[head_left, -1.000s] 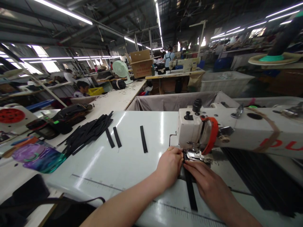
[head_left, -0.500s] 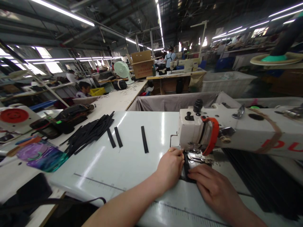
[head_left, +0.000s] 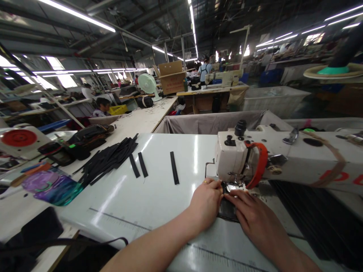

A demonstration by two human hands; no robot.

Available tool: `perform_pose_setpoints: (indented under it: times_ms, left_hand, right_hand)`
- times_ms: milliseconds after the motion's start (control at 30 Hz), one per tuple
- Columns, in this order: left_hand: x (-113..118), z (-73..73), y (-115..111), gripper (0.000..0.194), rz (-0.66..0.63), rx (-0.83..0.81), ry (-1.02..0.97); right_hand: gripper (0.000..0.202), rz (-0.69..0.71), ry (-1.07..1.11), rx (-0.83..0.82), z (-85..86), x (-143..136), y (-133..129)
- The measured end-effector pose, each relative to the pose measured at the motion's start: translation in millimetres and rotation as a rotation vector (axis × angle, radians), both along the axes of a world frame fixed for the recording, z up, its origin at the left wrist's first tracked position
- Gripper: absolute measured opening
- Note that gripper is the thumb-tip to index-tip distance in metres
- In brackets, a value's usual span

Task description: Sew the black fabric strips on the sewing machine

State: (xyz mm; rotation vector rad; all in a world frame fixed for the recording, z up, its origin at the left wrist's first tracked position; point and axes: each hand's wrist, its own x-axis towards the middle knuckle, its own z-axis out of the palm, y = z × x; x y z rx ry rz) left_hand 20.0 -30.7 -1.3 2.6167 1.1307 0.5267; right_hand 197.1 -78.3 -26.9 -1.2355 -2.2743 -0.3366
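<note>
Under the needle area of the white sewing machine [head_left: 231,155] lies a small black fabric piece [head_left: 227,210], its near end showing between my hands. My left hand [head_left: 207,200] is closed at its left edge, fingers curled and thumb close to the presser foot. From the right, my right hand [head_left: 253,211] pinches the fabric just in front of the metal plate, fingertips close to the left ones. The fingers cover most of the fabric's far end.
Left of my hands lie a single black strip [head_left: 174,168], two more strips and a heap of black strips [head_left: 112,156]. Long black fabric pieces [head_left: 314,215] lie beneath the machine arm. A purple-teal pouch [head_left: 52,185] rests at the left. Behind the table stands a cloth-lined bin [head_left: 210,122].
My right hand has moved forward along the fabric, its fingertips now close to the left hand and the presser foot. The left hand stays almost in place. The view has shifted slightly.
</note>
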Motion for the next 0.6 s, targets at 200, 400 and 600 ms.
perform_pose_setpoints:
  times_ms: [200,400,600]
  left_hand:
    - [0.5,-3.6,-1.9,0.022,0.016,0.030,-0.008]
    - [4.7,-7.8,-0.4,0.023,0.035,0.048,0.044]
    - [6.9,-9.0,2.0,0.025,0.044,0.080,0.062]
  right_hand:
    - [0.036,-0.017,0.000,0.003,-1.5,0.5,-0.3]
    - [0.038,-0.024,0.004,-0.061,-3.4,0.5,-0.4]
    - [0.038,-0.031,0.004,-0.077,-0.3,-1.4,-0.3]
